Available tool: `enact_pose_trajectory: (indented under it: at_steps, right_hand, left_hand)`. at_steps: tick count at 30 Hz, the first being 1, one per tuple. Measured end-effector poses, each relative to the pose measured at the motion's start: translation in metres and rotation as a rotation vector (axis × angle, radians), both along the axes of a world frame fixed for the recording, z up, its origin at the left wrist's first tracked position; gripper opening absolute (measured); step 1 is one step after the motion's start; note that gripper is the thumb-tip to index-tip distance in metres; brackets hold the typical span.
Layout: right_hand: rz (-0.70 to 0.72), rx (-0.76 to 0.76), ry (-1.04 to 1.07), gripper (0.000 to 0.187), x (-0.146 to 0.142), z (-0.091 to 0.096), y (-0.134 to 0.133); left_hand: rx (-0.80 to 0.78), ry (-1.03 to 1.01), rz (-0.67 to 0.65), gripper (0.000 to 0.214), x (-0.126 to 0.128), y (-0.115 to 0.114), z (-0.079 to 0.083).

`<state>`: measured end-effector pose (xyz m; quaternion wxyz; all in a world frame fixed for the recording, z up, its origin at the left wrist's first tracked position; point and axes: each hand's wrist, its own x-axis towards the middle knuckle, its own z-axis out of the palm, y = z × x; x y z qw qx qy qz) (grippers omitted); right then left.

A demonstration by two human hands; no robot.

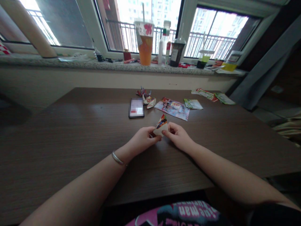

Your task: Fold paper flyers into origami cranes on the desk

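Observation:
Between my two hands is a small piece of folded paper [161, 127], white on its lower part and printed in red, yellow and dark colours at its pointed top. My left hand [146, 138] pinches its left side, thumb toward me. From the right, my right hand [178, 135] grips the other edge with the thumb on the white face. Both hands are just above the brown table [82, 135]. Beyond them lie a phone [136, 108] with a blurred screen, several folded paper pieces [148, 101] and a flat printed sheet [173, 108].
More printed papers [193, 104] lie at the table's back right. On the stone windowsill [108, 65] stand a tall cup of orange drink [145, 47], a clear bottle [162, 47], a dark drink cup [176, 53] and small items. A grey curtain [261, 72] hangs at right.

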<state>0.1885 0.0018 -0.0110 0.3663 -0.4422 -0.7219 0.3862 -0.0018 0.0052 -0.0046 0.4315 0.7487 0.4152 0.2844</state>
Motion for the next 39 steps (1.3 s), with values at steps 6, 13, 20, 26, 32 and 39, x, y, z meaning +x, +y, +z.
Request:
enact_pose_trajectory:
  at_steps: [6, 13, 20, 26, 32, 39]
  right_hand:
    - [-0.042, 0.078, -0.056, 0.018, -0.001, 0.004, -0.002]
    - [-0.022, 0.219, -0.079, 0.016, 0.000, 0.008, -0.003]
    - [-0.056, 0.324, -0.040, 0.027, 0.001, 0.010, -0.005]
    - [-0.044, 0.343, 0.001, 0.030, 0.002, 0.015, -0.007]
    - [-0.132, 0.198, 0.005, 0.039, 0.003, 0.008, 0.000]
    - [-0.103, -0.027, -0.012, 0.021, 0.000, -0.001, 0.002]
  left_hand:
    - [0.252, 0.324, -0.011, 0.015, -0.004, -0.004, 0.008]
    - [0.453, 0.547, -0.042, 0.019, -0.004, -0.006, 0.009]
    - [0.391, 0.500, -0.102, 0.031, -0.004, -0.007, 0.012]
    - [0.524, 0.555, -0.149, 0.036, -0.003, -0.006, 0.010]
    - [0.513, 0.411, -0.029, 0.034, -0.003, -0.006, 0.011]
    - [0.346, 0.248, 0.085, 0.029, -0.006, 0.001, 0.005]
